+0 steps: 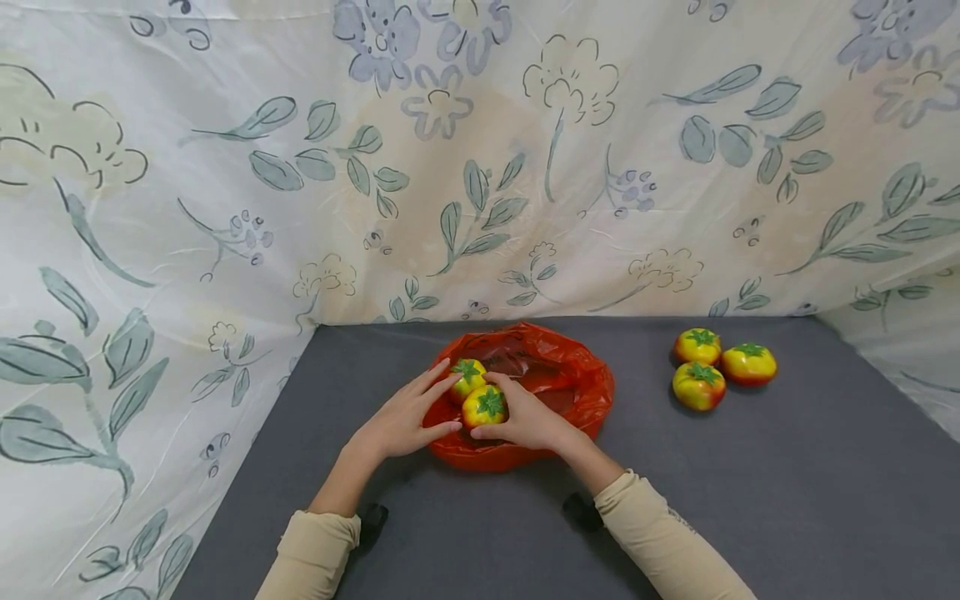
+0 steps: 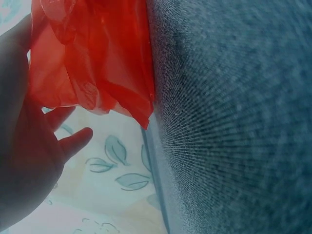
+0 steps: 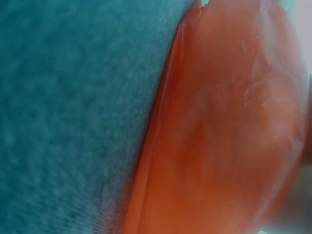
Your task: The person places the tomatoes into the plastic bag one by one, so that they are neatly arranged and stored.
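Observation:
A red plastic bag [image 1: 592,392] lies with its mouth spread wide. Inside its left part sit two yellow-red persimmons with green leafy tops, a rear persimmon [image 1: 467,379] and a front persimmon [image 1: 480,408]. My right hand [image 1: 525,417] reaches over the bag and holds the front persimmon between thumb and fingers. At the bag's left rim, my left hand [image 1: 405,421] is spread, its fingers extended beside the rear persimmon. The left wrist view shows the bag's side [image 2: 97,58] next to the left hand [image 2: 34,146]; in the right wrist view the bag [image 3: 219,136] hides most of the right hand.
Three more persimmons stand grouped on the right of the grey table [image 1: 750,483]: a back one [image 1: 697,345], a front one [image 1: 699,386] and a right one [image 1: 748,364]. A flowered cloth [image 1: 480,208] hangs along the table's back and left edges.

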A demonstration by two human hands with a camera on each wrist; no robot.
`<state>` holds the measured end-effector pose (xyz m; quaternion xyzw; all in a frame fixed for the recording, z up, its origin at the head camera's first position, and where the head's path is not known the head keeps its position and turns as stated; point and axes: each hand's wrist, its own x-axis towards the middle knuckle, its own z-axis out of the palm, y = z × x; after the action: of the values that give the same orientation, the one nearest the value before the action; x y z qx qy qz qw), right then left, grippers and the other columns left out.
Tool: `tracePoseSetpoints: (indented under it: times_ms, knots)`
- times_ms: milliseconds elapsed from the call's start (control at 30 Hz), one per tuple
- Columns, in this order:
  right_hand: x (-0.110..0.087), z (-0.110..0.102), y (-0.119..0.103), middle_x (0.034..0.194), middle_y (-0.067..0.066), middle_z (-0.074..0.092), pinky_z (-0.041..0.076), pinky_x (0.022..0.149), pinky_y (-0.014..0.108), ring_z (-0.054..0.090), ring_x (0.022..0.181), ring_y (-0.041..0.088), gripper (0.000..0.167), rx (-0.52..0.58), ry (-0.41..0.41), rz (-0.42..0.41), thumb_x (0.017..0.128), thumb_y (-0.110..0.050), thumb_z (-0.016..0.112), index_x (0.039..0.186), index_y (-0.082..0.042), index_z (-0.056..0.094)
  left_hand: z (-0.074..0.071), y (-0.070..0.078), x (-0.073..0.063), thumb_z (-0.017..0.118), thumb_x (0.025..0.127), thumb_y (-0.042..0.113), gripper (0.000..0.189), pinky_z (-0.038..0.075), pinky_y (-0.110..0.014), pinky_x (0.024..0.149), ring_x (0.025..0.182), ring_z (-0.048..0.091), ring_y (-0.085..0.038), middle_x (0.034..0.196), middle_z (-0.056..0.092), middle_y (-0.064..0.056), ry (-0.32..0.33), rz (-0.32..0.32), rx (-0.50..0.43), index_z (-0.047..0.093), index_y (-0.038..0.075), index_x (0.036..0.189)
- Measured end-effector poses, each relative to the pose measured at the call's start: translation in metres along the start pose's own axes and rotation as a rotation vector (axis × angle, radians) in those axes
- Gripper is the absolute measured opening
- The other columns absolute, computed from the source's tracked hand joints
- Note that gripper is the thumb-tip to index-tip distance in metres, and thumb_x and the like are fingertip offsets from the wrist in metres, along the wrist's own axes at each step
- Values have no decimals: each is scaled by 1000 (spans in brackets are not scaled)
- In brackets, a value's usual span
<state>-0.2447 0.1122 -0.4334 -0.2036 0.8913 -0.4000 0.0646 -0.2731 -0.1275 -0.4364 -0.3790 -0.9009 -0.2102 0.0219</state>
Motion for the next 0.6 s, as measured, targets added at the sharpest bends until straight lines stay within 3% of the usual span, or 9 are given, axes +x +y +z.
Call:
tracePoseSetpoints:
  times_ms: [600]
  knots:
    - [-1,6,-2,136,16,44,41,98,48,49,115,26,84,-102,-72,17,80,-42,76,146,-10,34,1,-1,0,62,90,44,70,26,-54,106,138,27,-33,156,19,-10,10,13,-6,35,16,149]
